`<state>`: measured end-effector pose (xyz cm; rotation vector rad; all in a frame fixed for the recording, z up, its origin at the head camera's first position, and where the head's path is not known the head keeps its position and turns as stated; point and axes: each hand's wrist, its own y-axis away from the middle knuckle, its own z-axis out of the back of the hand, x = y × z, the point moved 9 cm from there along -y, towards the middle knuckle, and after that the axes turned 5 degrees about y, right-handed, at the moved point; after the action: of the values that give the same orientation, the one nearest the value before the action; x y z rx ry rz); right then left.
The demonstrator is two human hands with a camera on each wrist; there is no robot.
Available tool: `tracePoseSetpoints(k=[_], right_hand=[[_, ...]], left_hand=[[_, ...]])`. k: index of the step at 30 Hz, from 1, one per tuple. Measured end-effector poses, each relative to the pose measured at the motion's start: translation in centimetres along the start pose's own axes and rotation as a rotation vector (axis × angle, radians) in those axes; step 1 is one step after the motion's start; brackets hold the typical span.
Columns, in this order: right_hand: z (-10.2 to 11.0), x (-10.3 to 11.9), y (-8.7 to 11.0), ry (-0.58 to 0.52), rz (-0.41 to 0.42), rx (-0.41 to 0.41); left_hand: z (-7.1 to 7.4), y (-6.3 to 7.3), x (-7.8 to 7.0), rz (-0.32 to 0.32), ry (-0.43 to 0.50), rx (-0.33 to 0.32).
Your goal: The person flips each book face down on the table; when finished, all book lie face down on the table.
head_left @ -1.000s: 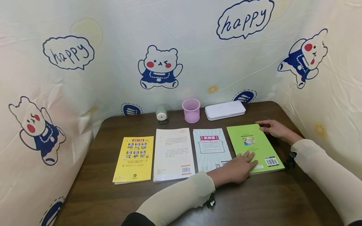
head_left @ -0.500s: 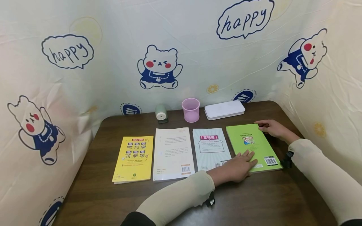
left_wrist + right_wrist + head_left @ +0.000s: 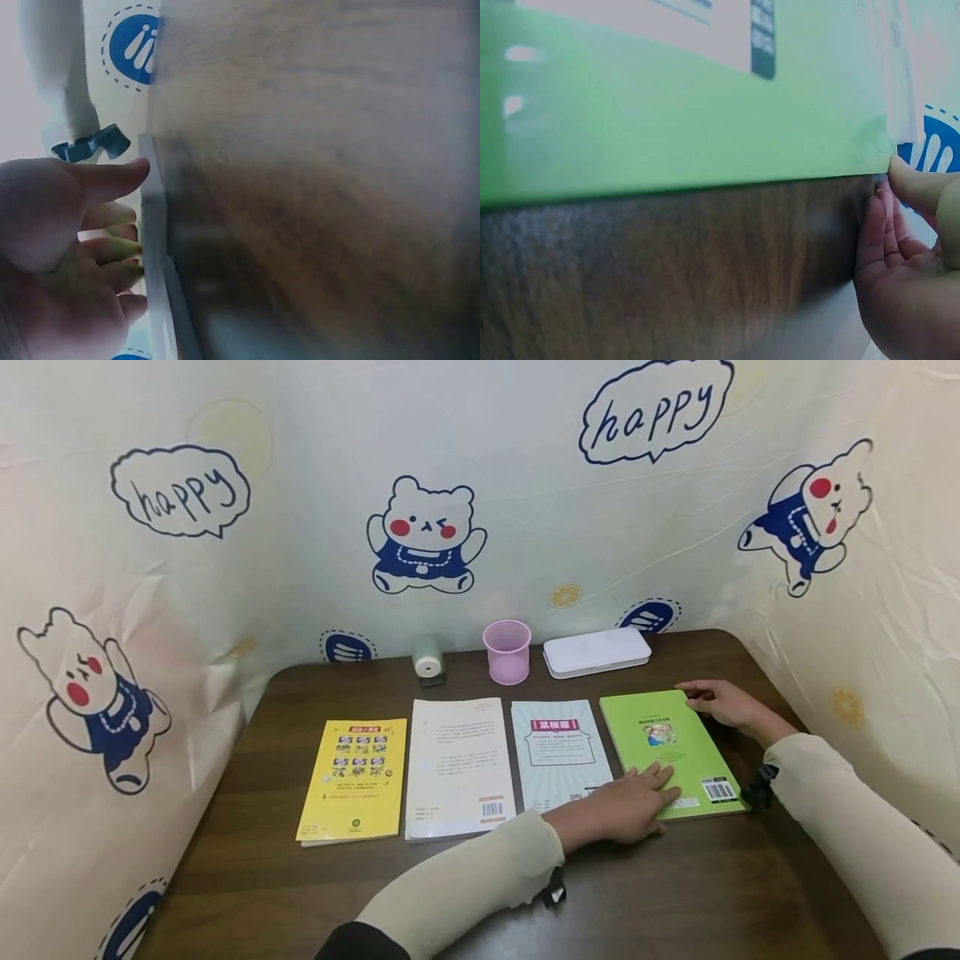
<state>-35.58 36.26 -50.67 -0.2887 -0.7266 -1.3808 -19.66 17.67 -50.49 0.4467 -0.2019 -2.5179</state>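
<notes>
A green book [image 3: 678, 739] lies face down at the right end of a row, a barcode near its lower right corner. My left hand [image 3: 628, 803] rests over its lower left corner, fingers extended across the cover. In the left wrist view the thumb [image 3: 120, 178] reaches the book's near edge. At the far right corner, my right hand [image 3: 726, 703] touches the book with its index finger along the top edge; the right wrist view has the thumb [image 3: 911, 184] right at the corner. Beside it lies a light blue book [image 3: 562, 752], partly covered by the left hand.
Farther left in the row are a white book [image 3: 461, 768] and a yellow book [image 3: 352, 785]. Along the back of the brown table [image 3: 247, 868] stand a pale green object [image 3: 427, 658], a pink cup [image 3: 507, 653] and a white case [image 3: 596, 652]. A printed curtain surrounds the table.
The green book's lower right corner has shifted slightly left, and the right wrist has come left a little with it. The left hand has stayed nearly in place; the view moved slightly.
</notes>
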Motion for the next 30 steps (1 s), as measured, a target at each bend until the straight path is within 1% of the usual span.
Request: tracePoseSetpoints(k=[5,8,12,17,20,23,28,30], right_hand=[[0.1,-0.1,0.1,0.015,-0.008,0.000],[0.1,0.0,0.3,0.018,-0.014,0.003],[-0.2,0.0,0.4,0.020,-0.024,0.007],[-0.4,0.0,0.4,0.034,-0.020,-0.003],[-0.4,0.0,0.3,0.051,-0.013,-0.018],[-0.4,0.2,0.3,0.080,0.013,-0.038],[-0.4,0.7,0.3,0.128,0.070,-0.082],[-0.5,1.0,0.4,0.170,0.086,-0.107]], left_hand=[[0.2,0.4,0.5,0.024,0.020,0.006],[0.2,0.8,0.9,0.020,0.019,0.006],[0.6,1.8,1.3,0.017,0.029,0.002],[1.7,3.2,2.2,0.037,0.056,-0.030],[2.3,4.1,3.2,0.063,0.064,-0.043],[2.6,5.0,4.4,0.089,0.066,-0.061],[3.2,6.6,6.7,0.136,0.116,-0.102],[3.6,7.4,7.6,0.158,0.145,-0.119]])
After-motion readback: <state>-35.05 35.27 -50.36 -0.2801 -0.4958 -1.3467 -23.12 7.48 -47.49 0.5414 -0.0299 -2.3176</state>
